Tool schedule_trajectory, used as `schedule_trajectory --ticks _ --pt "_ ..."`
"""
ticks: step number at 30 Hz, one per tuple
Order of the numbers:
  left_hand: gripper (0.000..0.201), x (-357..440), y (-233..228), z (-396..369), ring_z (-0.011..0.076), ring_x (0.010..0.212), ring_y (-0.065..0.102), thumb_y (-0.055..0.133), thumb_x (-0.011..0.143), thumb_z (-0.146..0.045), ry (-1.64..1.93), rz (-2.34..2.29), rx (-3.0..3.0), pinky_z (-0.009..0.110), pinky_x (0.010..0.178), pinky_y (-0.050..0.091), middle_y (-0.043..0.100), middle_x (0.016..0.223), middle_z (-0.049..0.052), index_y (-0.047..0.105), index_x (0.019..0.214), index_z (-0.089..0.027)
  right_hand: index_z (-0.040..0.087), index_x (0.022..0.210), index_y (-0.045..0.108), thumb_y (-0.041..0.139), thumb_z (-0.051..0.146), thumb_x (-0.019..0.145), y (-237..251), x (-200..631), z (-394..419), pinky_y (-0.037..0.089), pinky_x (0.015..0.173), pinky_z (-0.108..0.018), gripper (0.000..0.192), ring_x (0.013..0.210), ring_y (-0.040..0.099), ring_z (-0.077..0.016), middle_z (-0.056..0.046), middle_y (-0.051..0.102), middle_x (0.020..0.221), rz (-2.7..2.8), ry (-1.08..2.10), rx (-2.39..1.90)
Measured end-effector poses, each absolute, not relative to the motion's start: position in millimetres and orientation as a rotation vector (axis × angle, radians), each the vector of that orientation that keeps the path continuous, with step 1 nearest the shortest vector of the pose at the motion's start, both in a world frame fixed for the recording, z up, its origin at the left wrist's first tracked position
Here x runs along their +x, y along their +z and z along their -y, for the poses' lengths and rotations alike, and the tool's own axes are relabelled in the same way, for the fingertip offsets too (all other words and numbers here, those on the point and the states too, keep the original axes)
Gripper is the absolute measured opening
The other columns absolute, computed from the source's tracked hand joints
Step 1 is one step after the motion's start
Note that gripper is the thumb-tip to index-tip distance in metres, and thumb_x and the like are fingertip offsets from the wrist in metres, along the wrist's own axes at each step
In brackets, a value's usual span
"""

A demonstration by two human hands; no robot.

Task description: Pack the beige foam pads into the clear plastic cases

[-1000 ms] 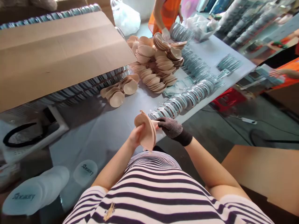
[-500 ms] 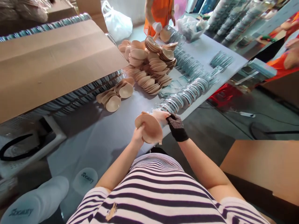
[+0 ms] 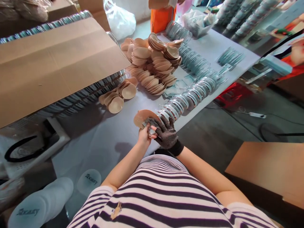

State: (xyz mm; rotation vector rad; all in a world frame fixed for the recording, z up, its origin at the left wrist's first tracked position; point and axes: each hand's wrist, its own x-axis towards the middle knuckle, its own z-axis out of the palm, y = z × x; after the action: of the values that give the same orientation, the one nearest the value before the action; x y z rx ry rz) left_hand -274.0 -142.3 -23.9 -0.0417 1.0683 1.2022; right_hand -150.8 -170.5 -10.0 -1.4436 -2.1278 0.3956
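A beige moulded bra cup (image 3: 140, 116) is held low over the near table edge by my left hand (image 3: 143, 136), whose fingers are closed on its rim. Something grey and shiny, perhaps clear film, lies on the cup under my fingers; its kind is unclear. My right hand (image 3: 167, 134), in a dark dotted glove with bare fingertips, reaches across the cup with its fingers spread and touches it. Just beyond stands a row of clear round plastic lids or cases (image 3: 177, 106). Small nested stacks of beige cups (image 3: 116, 105) lie to the left.
A large heap of beige cups (image 3: 154, 65) sits mid-table beside more clear plastic rounds (image 3: 192, 58). Cardboard (image 3: 59, 63) covers a crate at left. Printed frosted discs (image 3: 89, 182) lie at lower left. A carton (image 3: 266, 171) stands at right. An orange-clad person (image 3: 162, 19) is across the table.
My right hand has moved left from the pinkish film it was pinching, onto the cup, its fingers now spread. The cup has tilted and shifted slightly up and left in my left hand.
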Motion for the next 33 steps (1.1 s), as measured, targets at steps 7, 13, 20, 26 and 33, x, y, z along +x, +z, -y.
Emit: schedule_trajectory --ticks 7,13,20,26,33 --pt "0.030 -244.7 -36.7 147.1 0.0185 0.087 0.070 0.079 0.073 -0.026 1.324 -1.180 0.112 0.030 0.078 0.056 0.073 0.094 0.005 0.067 0.099 -0.019 0.019 0.112 0.067 0.062 0.053 0.079 -51.0 -159.2 156.5 0.054 0.097 -0.049 0.048 0.106 0.068 -0.0284 -0.012 0.072 0.115 0.903 1.253 -1.360" --pt "0.055 -284.9 -47.9 131.5 0.0256 0.124 0.056 0.081 0.072 -0.033 1.575 -1.503 0.994 0.047 0.110 0.043 0.060 0.129 0.008 0.060 0.121 -0.026 0.021 0.097 0.071 0.066 0.032 0.075 -49.8 -127.8 150.1 0.054 0.098 -0.046 0.025 0.104 0.069 -0.0267 -0.008 0.074 0.110 1.044 1.129 -1.578" --pt "0.009 -309.9 -43.6 112.9 0.0285 0.142 0.038 0.069 0.086 -0.024 1.059 -1.226 2.272 0.049 0.118 0.035 0.052 0.141 0.007 0.074 0.093 -0.027 0.022 0.096 0.071 0.061 0.023 0.081 -50.5 -110.8 152.0 0.056 0.096 -0.041 0.019 0.100 0.071 -0.0234 -0.007 0.075 0.107 1.384 1.075 -1.642" --pt "0.006 -297.3 -35.6 110.5 0.0235 0.114 0.063 0.070 0.082 -0.028 1.029 -1.251 1.810 0.041 0.105 0.050 0.068 0.118 0.006 0.072 0.077 -0.025 0.021 0.099 0.072 0.063 0.025 0.081 -46.9 -106.8 154.6 0.056 0.096 -0.041 0.021 0.101 0.070 -0.0245 -0.007 0.075 0.108 1.599 1.001 -1.634" --pt "0.016 -298.0 -49.3 110.3 0.0233 0.112 0.062 0.075 0.078 -0.031 1.187 -1.423 1.642 0.037 0.096 0.051 0.063 0.126 0.007 0.065 0.089 -0.025 0.021 0.095 0.071 0.057 0.025 0.079 -63.6 -85.9 159.7 0.059 0.082 -0.039 0.021 0.086 0.071 -0.0230 -0.006 0.076 0.095 1.339 0.801 -1.715"
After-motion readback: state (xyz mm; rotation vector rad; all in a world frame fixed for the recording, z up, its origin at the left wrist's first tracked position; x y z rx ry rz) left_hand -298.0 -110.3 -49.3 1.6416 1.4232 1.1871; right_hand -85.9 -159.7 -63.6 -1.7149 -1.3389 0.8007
